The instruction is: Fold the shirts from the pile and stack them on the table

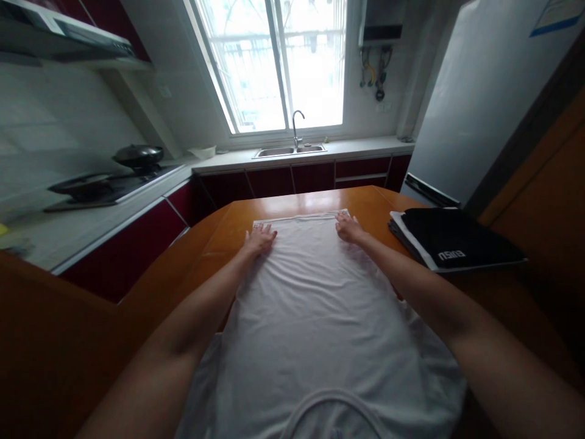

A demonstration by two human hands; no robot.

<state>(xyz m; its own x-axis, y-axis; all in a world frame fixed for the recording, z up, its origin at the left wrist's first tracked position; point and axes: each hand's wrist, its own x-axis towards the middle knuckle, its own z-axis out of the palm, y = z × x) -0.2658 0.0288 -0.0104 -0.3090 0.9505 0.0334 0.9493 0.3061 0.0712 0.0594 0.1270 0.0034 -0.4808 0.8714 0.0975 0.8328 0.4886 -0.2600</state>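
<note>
A white T-shirt (311,305) lies spread on the orange-brown wooden table (201,262), its round collar nearest me and its hem at the far end. Light wrinkles cross the cloth. My left hand (261,239) rests on the far left corner of the hem, open with the fingers spread. At the far right corner, my right hand (349,228) touches the hem with its fingers bent; whether cloth is pinched between them is too small to tell. Both sleeves lie out to the sides near my forearms.
Folded dark and white clothes (457,238) are stacked on the table's right side. Behind the table runs a counter (365,146) with a sink (278,151). A stove (132,183) with pans stands left; a fridge (479,91) stands right.
</note>
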